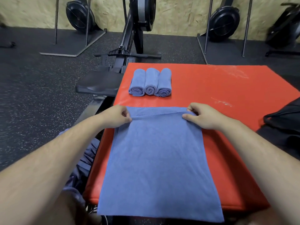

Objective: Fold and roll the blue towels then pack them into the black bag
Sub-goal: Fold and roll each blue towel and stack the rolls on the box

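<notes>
L hand (pixel 116 116), R hand (pixel 201 116) pinch towel (pixel 159 159) at far corners, edge raised for fold. Three rolls (pixel 150 82) parked aside pending bag (pixel 285 120).

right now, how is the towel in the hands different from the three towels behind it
The flat towel lies spread out along the red pad; the rolled towels are tight rolls set side by side. The left hand and right hand pinch the flat towel's far edge; no hand touches the rolled towels. Both are the same blue.
</notes>
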